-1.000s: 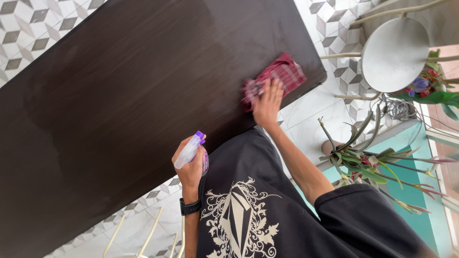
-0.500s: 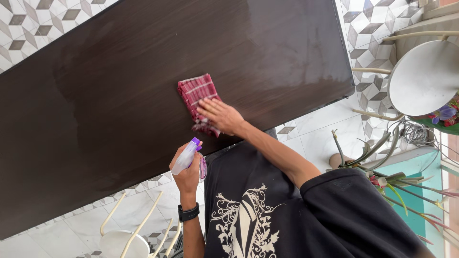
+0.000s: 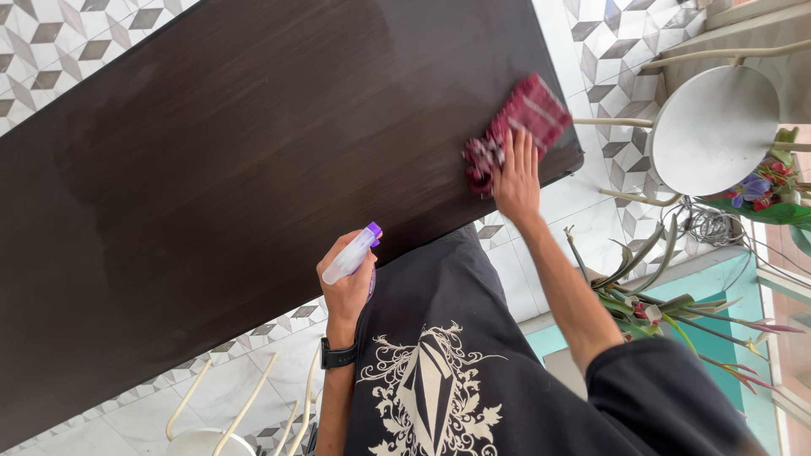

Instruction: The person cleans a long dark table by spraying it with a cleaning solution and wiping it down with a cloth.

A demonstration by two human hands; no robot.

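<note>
cloth (image 3: 515, 127): dark red, pale stripes, crumpled, blurred | right hand (image 3: 515, 173): fingers flat, together, pressing it on table (image 3: 253, 169) | left hand (image 3: 346, 283): clamped around spray bottle (image 3: 353, 253)

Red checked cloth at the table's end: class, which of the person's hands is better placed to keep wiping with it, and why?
Right. The right hand lies flat on the red checked cloth on the dark table; the left hand is wrapped around a spray bottle.

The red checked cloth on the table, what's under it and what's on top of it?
The red checked cloth lies on the dark wooden table near its corner. The right hand presses flat on its near part. The tabletop directly beneath the cloth is covered, so its state cannot be seen.
</note>
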